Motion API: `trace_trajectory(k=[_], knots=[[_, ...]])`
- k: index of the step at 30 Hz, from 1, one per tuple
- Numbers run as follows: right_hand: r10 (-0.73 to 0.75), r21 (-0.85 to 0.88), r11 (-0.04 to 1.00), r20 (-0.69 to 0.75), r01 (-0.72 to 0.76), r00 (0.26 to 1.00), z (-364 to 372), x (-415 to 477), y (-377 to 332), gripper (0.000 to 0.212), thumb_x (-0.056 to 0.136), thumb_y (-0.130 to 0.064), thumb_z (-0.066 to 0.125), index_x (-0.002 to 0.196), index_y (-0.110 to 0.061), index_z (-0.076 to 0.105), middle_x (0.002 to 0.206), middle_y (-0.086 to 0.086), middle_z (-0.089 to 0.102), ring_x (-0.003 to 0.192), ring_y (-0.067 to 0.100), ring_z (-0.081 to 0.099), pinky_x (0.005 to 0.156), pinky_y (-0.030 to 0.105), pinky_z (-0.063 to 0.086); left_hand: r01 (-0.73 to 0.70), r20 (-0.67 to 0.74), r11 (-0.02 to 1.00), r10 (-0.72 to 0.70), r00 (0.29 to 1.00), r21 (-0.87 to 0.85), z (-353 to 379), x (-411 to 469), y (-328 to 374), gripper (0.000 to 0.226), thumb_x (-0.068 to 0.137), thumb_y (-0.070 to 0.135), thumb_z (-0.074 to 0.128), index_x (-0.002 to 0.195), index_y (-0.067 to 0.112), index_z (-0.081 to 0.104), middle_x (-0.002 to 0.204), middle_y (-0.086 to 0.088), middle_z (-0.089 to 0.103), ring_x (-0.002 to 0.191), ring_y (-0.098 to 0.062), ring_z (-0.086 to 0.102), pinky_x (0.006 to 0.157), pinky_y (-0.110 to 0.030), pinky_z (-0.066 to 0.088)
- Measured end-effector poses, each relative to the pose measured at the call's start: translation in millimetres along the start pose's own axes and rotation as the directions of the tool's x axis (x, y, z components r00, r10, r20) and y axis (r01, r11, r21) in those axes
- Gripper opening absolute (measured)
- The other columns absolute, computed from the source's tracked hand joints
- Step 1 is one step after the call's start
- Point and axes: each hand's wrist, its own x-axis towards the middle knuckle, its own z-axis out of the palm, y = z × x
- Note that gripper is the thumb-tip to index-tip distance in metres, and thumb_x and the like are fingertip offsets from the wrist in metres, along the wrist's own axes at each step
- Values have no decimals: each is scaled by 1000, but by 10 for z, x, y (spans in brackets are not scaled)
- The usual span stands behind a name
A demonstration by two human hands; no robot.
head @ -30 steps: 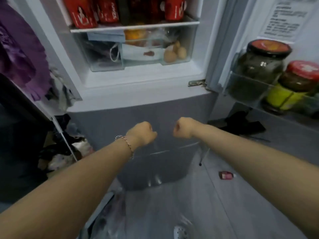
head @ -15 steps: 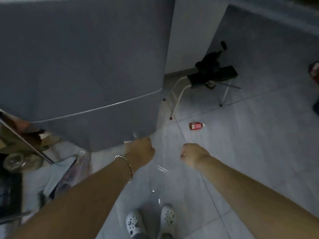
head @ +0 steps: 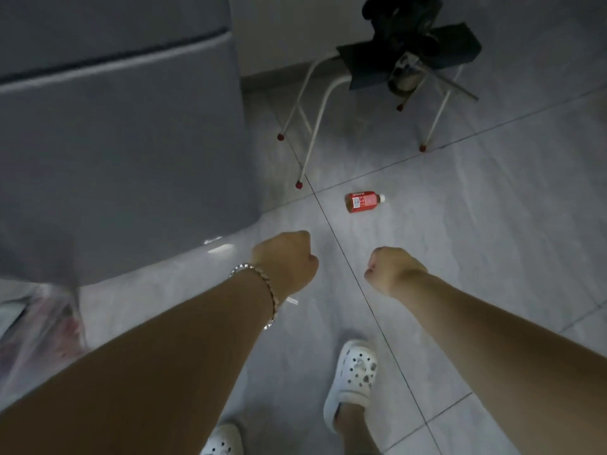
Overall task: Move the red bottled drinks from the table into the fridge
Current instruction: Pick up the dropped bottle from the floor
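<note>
The bottle [head: 363, 201] is not in the fridge; it lies on its side on the floor [head: 492, 231], red with a white cap pointing right, just right of where two tile seams cross, near the front foot of the stool [head: 314, 126] and apart from both hands; the grey fridge [head: 115, 142] stands at the floor's left edge, its front filling the upper left, with a seam running across it near the top; the left hand [head: 285, 261] hangs over the floor just off the fridge's near corner, fingers curled under into a fist, nothing visible in it; a bracelet [head: 262, 280] circles that wrist; the right hand [head: 391, 272] hangs beside it, a gap between them, likewise closed into a fist, with nothing seen in its grasp; the bottle lies beyond that gap, slightly to the right; the stool stands by the floor's far edge against the wall, white legs with red feet, dark things [head: 404, 14] heaped on its seat; below the arms two white clogs [head: 353, 379] stand on the tiles; a crumpled plastic bag [head: 39, 323] lies at the floor's left edge beneath the fridge's corner, blurred.
</note>
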Motion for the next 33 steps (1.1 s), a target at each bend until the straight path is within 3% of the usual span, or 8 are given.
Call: trace_trajectory(k=[7,14,19,23,26,29,31,33], knots=[[-77,-125,990,-81,67,994,232,1500,508,39,93,-18,48,131,-11,47,126,10,49,115,26,49,90,32,44,42,-31,998,-44,999,-35,856,1451,277,22,94,26,43,111,15,53,112,-4,59,102,-24,56,77,-28,38],[-49,-228,974,-213,0,976,568,2957,689,55,90,-14,54,141,-11,34,136,9,42,124,24,42,99,32,39,-26,-28,1000,26,999,3,1661,2702,128,24,94,29,44,113,16,52,115,-3,58,105,-22,56,80,-27,38],[-137,-288,956,-288,51,948,779,3993,680,75,88,-6,56,149,-9,12,156,9,14,143,28,18,112,39,28,-69,-52,994,74,996,79,2020,3497,7,27,95,30,43,118,16,50,118,-3,57,108,-22,55,88,-31,42],[-207,-289,949,-273,125,939,829,4547,641,96,85,-9,62,151,-22,-7,159,-1,-7,146,31,-2,115,53,17,-78,-102,995,85,991,66,2114,3868,-98,26,94,30,44,116,17,51,115,-2,59,107,-21,55,90,-30,42],[-171,-169,976,-217,136,961,887,4680,648,96,84,-27,63,150,-30,-6,158,-5,0,144,37,-6,106,65,24,-75,-111,996,80,991,50,2135,3954,-178,25,94,30,44,114,18,52,111,-1,60,106,-21,56,90,-30,43],[-112,-32,994,-241,108,964,974,4637,659,75,87,-54,50,148,-27,15,149,2,24,139,37,14,99,59,37,-48,-93,998,51,994,33,2164,3942,-209,23,94,30,43,112,18,52,107,-1,62,100,-21,59,84,-28,44],[46,153,988,-296,0,954,1031,4608,643,61,89,-56,45,137,-18,36,138,9,38,131,35,31,95,56,41,-31,-85,999,33,996,33,2187,3932,-205,25,95,30,44,114,19,52,108,-2,62,98,-22,60,83,-28,45],[341,458,876,-366,-151,866,1030,4673,651,58,89,-46,53,133,-12,37,133,14,39,125,34,37,97,55,41,-24,-94,1000,26,995,21,2191,3967,-176,24,95,29,44,113,18,53,109,-2,61,98,-21,60,84,-29,46]])
